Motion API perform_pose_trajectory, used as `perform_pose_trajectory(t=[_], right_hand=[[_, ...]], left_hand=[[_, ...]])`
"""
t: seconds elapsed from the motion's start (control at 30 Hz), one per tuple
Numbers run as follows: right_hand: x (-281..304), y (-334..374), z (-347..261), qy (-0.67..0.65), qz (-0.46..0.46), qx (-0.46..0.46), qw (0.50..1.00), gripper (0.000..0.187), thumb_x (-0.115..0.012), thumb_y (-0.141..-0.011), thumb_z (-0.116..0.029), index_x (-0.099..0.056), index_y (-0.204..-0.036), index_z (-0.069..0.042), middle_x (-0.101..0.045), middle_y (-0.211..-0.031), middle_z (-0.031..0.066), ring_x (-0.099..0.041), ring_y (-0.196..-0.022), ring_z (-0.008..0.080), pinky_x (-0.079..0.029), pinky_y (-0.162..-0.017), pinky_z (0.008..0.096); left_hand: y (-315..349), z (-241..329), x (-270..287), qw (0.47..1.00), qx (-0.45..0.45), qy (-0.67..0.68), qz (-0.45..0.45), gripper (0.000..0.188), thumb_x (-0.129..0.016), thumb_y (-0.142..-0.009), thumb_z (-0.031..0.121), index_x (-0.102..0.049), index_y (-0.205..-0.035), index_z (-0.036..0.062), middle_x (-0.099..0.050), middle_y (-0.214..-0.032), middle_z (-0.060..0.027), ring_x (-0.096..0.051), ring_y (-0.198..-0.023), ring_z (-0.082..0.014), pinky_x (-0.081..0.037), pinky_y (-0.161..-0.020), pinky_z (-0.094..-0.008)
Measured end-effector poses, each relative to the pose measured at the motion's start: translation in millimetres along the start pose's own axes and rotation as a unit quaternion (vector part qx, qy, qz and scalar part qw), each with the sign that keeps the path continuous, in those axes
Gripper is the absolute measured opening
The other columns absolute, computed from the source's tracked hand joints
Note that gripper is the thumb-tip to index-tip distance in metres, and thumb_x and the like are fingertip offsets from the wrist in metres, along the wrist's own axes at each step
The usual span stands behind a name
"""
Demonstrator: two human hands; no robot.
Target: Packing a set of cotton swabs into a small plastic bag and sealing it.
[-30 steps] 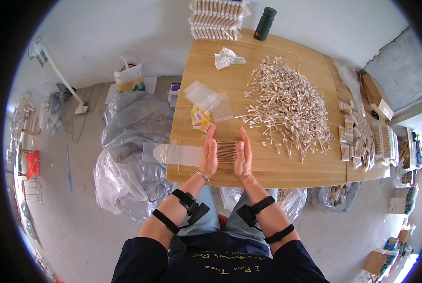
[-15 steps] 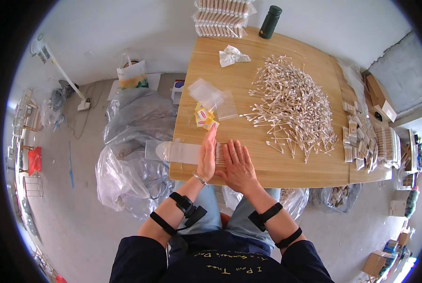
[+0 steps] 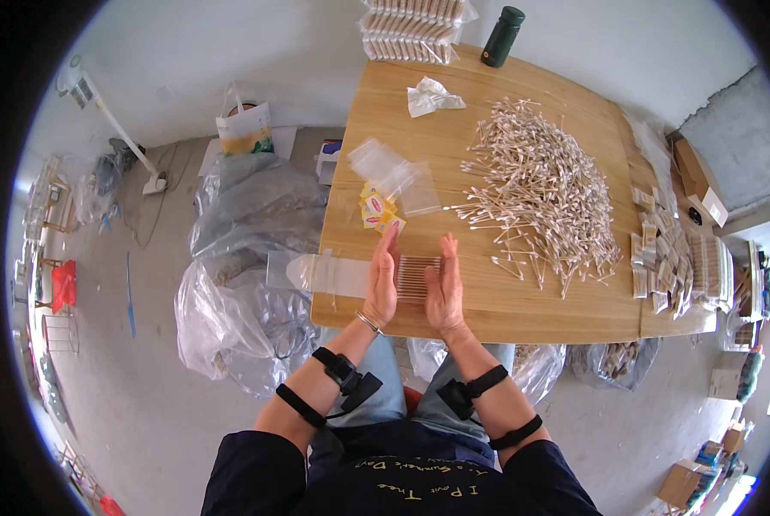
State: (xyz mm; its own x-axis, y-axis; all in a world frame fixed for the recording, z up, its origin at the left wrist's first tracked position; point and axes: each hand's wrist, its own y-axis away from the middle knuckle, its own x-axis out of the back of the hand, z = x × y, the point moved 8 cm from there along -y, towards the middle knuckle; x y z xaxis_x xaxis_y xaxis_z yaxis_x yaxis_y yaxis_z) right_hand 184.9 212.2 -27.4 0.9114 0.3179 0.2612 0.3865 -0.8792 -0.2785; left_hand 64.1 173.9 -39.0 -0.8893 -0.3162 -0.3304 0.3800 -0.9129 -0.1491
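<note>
A flat row of cotton swabs (image 3: 417, 278) lies on the wooden table near its front edge, sticks side by side. My left hand (image 3: 381, 280) stands on edge at the row's left end, fingers stretched out. At the other end my right hand (image 3: 444, 289) is also upright, fingers extended and thumb turned inward over the swabs. The swabs span the gap between both palms. Left of my left hand lies a clear plastic bag (image 3: 342, 277) with a whitish insert, reaching past the table's edge. Small yellow cards (image 3: 376, 207) sit just beyond my left fingertips.
A large heap of loose cotton swabs (image 3: 544, 189) covers the table's right half. Clear bags (image 3: 385, 168), crumpled tissue (image 3: 433, 96) and a dark green bottle (image 3: 503, 37) lie or stand farther back. Packed swab bundles (image 3: 660, 254) fill the right edge. Plastic sacks (image 3: 251, 224) stand left of the table.
My right hand has turned from lying flat over the swabs to standing on edge at their right end, uncovering the row. My left hand stays nearly in place. The view has shifted slightly.
</note>
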Motion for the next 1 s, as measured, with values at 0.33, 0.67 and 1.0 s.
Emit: perform_pose_trajectory(t=[0.33,0.67,1.0], right_hand=[[4,-29,-21,0.356,-0.151,0.059,0.921,0.008,-0.072,-0.072,-0.009,-0.069,-0.080,-0.009,-0.046,-0.135,0.0177,-0.029,-0.134,0.0424,-0.025,-0.110,0.0525],[-6,-32,-17,0.378,-0.191,0.071,0.903,0.007,-0.071,-0.072,-0.011,-0.069,-0.078,-0.007,-0.044,-0.136,0.0182,-0.029,-0.133,0.0418,-0.025,-0.110,0.0524],[5,-41,-19,0.338,-0.167,0.047,0.925,0.003,-0.068,-0.072,-0.008,-0.067,-0.075,-0.007,-0.052,-0.122,0.0081,-0.042,-0.119,0.0322,-0.036,-0.100,0.0448]], left_hand=[[13,-9,27,0.993,0.037,0.087,0.069,0.066,-0.040,-0.101,0.042,-0.022,-0.147,-0.0025,-0.024,-0.153,-0.0169,-0.021,-0.143,-0.0267,-0.016,-0.117,-0.0384],[15,-14,31,0.993,0.025,0.082,0.080,0.050,-0.044,-0.101,0.017,-0.028,-0.144,-0.0032,-0.033,-0.149,-0.0167,-0.031,-0.138,-0.0249,-0.021,-0.117,-0.0371],[15,-13,31,0.994,0.010,0.078,0.074,0.049,-0.046,-0.097,0.003,-0.031,-0.143,-0.0026,-0.036,-0.147,-0.0147,-0.031,-0.139,-0.0233,-0.021,-0.117,-0.0350]])
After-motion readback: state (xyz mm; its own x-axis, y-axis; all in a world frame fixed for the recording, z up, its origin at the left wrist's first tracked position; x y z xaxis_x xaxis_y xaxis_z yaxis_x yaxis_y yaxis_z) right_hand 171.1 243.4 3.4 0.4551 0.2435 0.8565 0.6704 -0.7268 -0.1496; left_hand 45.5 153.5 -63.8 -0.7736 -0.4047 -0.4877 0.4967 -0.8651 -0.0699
